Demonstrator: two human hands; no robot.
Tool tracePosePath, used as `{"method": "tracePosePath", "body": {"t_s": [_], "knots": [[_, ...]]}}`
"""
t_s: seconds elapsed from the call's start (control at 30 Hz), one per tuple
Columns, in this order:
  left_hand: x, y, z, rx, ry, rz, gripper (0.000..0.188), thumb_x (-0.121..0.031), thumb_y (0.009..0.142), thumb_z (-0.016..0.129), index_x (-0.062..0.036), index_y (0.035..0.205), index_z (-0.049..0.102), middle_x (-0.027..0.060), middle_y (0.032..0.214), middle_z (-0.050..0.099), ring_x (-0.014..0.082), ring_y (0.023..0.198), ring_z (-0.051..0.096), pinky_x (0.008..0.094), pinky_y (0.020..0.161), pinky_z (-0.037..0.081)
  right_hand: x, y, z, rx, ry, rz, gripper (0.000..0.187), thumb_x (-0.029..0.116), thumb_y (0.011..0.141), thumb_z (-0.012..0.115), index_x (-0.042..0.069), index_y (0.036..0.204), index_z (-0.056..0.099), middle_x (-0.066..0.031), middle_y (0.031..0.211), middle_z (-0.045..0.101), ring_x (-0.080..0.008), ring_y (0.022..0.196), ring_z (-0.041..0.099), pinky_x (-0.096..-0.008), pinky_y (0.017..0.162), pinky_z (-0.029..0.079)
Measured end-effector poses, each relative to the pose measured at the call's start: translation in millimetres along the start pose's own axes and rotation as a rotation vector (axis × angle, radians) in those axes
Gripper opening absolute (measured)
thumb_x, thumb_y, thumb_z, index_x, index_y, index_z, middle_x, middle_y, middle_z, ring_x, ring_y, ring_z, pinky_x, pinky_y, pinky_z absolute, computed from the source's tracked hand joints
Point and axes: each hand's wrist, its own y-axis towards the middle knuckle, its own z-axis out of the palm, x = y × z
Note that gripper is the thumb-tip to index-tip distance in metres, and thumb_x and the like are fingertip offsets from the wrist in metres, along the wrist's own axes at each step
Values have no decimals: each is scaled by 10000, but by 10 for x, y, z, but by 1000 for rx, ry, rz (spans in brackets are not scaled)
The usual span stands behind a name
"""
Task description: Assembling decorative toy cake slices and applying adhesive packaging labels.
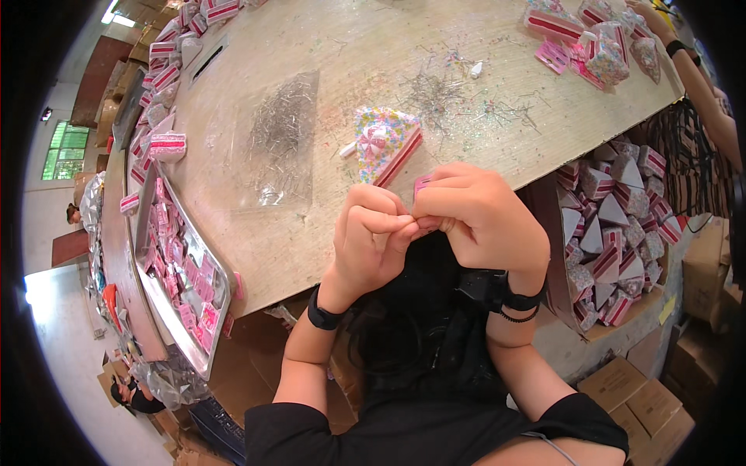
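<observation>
My two hands meet just past the table's near edge, fingertips touching. My left hand [371,234] is closed in a pinch on something too small to make out. My right hand [486,217] is closed around a small pink card [422,183], mostly hidden behind its fingers. Right beyond them on the table lies a toy cake slice [379,140] with a sprinkle-covered top, a pink-and-white swirl and red-striped sides. At the slice's left a small white piece [347,150] touches or nearly touches it.
A metal tray [221,311] of pink cards stands at the left edge. Loose metal pins [435,97] and a clear bag [281,147] of pins lie on the table [342,70]. A carton [556,272] of cake slices sits at right. Another person's arm [695,78] reaches in, far right.
</observation>
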Motion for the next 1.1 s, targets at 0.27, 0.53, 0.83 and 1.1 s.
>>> {"method": "tracePosePath", "body": {"t_s": [0.27, 0.53, 0.83, 1.1], "knots": [[-1, 83, -22, 153, 138, 140, 340, -64, 722, 826, -113, 1010, 653, 48, 1018, 622, 219, 802, 588, 299, 616, 500, -3, -48, -133, 34, -1, 27, 150, -59, 664, 596, 38, 776, 578, -140, 667, 544, -358, 706, 544, -420, 618, 427], [-12, 7, -38, 149, 242, 185, 464, -96, 642, 866, -177, 1074, 719, 28, 1092, 633, 209, 842, 595, 292, 655, 518, 11, -67, -176, 73, 34, 22, 171, -78, 658, 573, 38, 783, 588, -144, 672, 551, -363, 710, 558, -421, 623, 433], [-37, -2, -52, 157, 350, 232, 469, -161, 644, 872, -187, 1090, 733, 37, 1134, 626, 204, 859, 608, 299, 664, 526, -36, -80, -144, 97, 1, 7, 125, -35, 704, 610, 49, 792, 582, -148, 678, 554, -367, 713, 559, -432, 620, 430], [27, -22, -15, 74, 359, 220, 422, -174, 680, 859, -136, 1066, 691, 31, 1005, 610, 222, 854, 613, 330, 629, 530, -28, -82, -98, 98, -44, 27, 92, 18, 732, 643, 65, 786, 586, -138, 678, 555, -356, 711, 556, -430, 628, 427]]}}
